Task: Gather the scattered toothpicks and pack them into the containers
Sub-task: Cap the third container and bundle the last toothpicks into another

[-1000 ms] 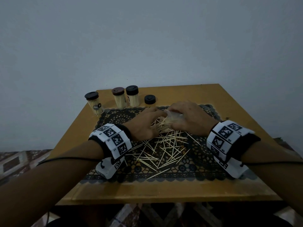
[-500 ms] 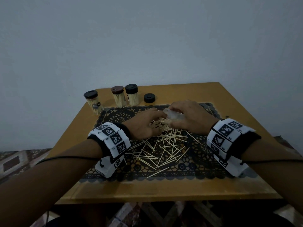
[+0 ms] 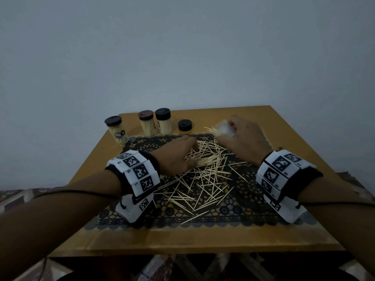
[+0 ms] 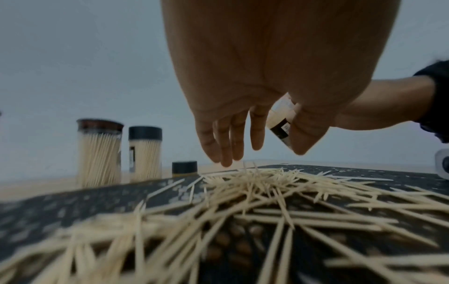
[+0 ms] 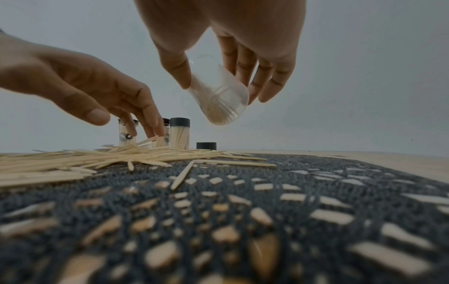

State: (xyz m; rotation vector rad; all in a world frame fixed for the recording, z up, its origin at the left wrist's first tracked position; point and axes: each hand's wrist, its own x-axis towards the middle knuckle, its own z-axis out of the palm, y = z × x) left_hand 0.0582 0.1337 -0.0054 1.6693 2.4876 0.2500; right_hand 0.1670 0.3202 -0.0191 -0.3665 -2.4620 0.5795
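Wooden toothpicks (image 3: 205,175) lie in a loose heap across the middle of the black lace mat (image 3: 253,201), the landmark for everything else. Above the mat's far edge, the right hand (image 3: 241,136) holds a clear jar (image 5: 219,100) tilted, thumb on one side and fingers curled round the other; a bundle of picks sits inside with tips poking out of its mouth. The left hand (image 3: 178,153) hovers over the heap's far part, fingers straight and close together, tips just reaching the picks, holding nothing that I can see.

To do this step well, I judge the left hand should rake a small bunch parallel, pinch it near the middle, and feed it in along the jar's axis; the jar wants tipping more upright so the loaded picks do not slide out.

Beyond the mat's far left corner stand three capped jars (image 3: 149,124), full, and a loose black cap (image 3: 185,125) beside them. Sweeps toward them risk knocking them over. Open room lies off the mat's right side, on bare table (image 3: 300,142). Picks near the mat's front edge could roll off the table.
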